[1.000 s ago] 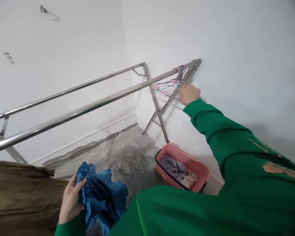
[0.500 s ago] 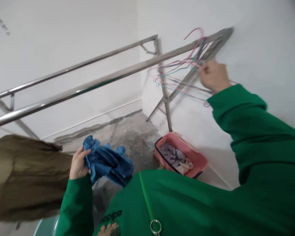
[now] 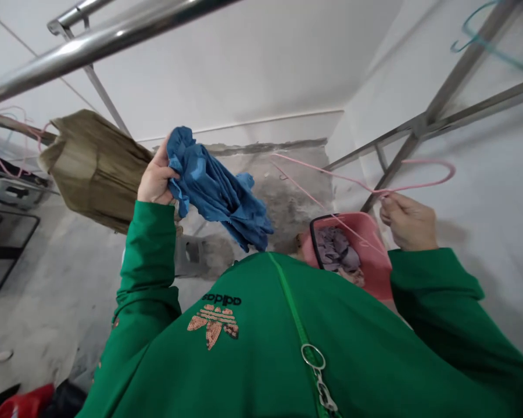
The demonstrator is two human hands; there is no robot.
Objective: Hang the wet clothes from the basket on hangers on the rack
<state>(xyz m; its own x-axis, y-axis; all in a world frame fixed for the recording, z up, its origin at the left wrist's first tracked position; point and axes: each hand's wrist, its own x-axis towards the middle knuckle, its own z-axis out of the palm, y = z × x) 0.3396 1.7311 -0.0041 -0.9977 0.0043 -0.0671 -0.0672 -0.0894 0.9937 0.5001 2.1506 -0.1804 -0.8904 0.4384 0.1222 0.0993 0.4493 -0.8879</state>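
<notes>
My left hand (image 3: 157,179) is closed on the gathered top of a blue garment (image 3: 218,188), which hangs in loose folds in front of my chest. Out to the right, my right hand (image 3: 407,219) pinches a pink hanger (image 3: 353,181) just below its hook. The hanger is clear of the rack, its hook pointing right and its frame reaching left toward the blue garment without touching it. What kind of garment the blue one is, I cannot tell.
A pink basket (image 3: 381,270) with crumpled clothes (image 3: 337,249) stands low on the right. An olive garment (image 3: 100,168) hangs on the left from the metal rack (image 3: 108,43). A teal hanger (image 3: 488,43) shows at upper right. Behind my left forearm is a grey stool (image 3: 189,255).
My right hand has drawn a pink hanger away from the bunch on the rail and brought it lower. My left hand still holds the blue garment. The view has turned left and downward.
</notes>
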